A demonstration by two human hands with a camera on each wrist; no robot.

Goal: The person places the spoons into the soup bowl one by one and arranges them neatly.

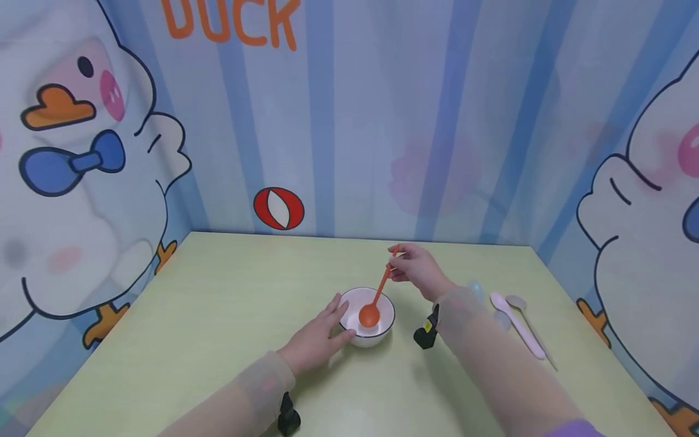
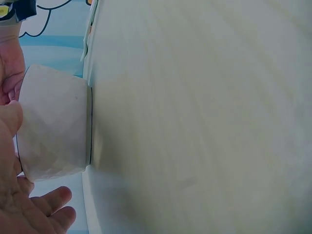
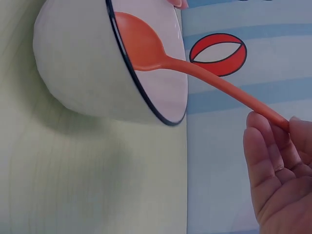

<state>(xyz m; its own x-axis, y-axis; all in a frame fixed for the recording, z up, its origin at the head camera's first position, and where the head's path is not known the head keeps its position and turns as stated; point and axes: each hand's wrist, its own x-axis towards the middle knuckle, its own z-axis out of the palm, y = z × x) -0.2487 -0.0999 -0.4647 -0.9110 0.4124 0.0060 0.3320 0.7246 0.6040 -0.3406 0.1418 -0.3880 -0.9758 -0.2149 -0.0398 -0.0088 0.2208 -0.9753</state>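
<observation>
A white bowl with a dark rim [image 1: 368,342] stands upright on the table, its faceted outer wall [image 2: 53,126] filling the left part of the left wrist view. My left hand [image 1: 319,340] holds the bowl's left side, thumb near the front and fingers farther back, the lower fingers spread away from the wall. Inside the bowl lies the round head of an orange spoon [image 3: 141,44]. Beyond the bowl and to its right, my right hand [image 1: 417,269] pinches the top end of the spoon's handle between thumb and fingertips. The handle leans up toward the right.
To the right lie a pale purple spoon [image 1: 517,325] and a grey spoon [image 1: 532,331] with a thin handle. A light blue piece [image 1: 476,290] is partly hidden by the right forearm. A printed curtain [image 1: 371,121] rises behind the pale yellow table [image 1: 235,285].
</observation>
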